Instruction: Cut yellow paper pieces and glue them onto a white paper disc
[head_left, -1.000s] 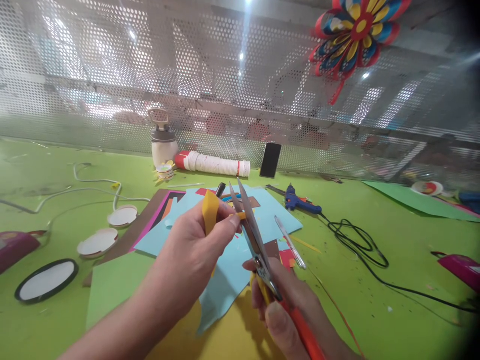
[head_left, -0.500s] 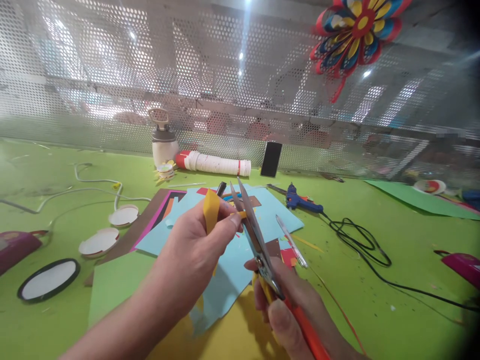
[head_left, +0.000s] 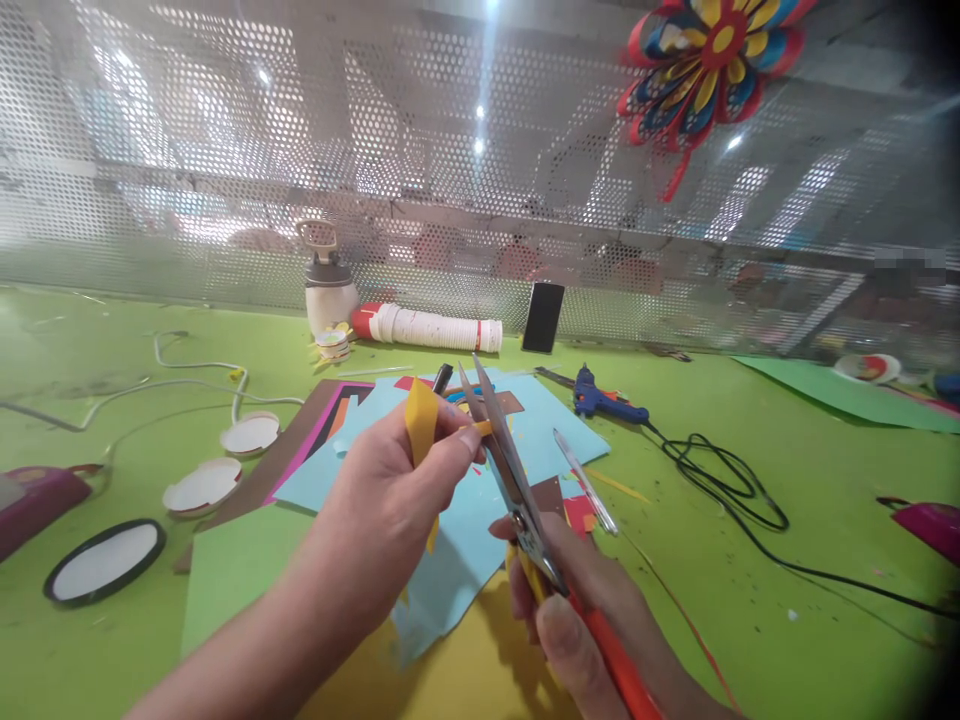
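We held a folded piece of yellow paper (head_left: pixel 421 420) pinched between the thumb and fingers of our left hand (head_left: pixel 394 500), closed tightly on it, just above the light blue paper sheet (head_left: pixel 450 480) that lay on the green table (head_left: pixel 750 560). Our right hand (head_left: pixel 581 610) was wrapped around the orange handles of the scissors (head_left: pixel 510 470), fingers curled shut on them; the blades stood nearly closed, pointing up and away from us, with a thin tip of the yellow paper touching them. Both hands hovered over the blue sheet, near its nearer edge. Behind the blue sheet, a blue glue gun (head_left: pixel 600 402) lay with its black cord (head_left: pixel 727 490) trailing off beside it. Farther behind the sheet a stack of paper cups (head_left: pixel 427 328) lay on its side, just beside a white bottle (head_left: pixel 328 285), and a dark phone (head_left: pixel 543 317) leaned against the perforated metal screen (head_left: pixel 225 150). To the side of the blue sheet, away from the glue gun, white round lids (head_left: pixel 225 460) rested on the table. A colourful paper flower (head_left: pixel 705 70) hung on the screen, high above the sheet.
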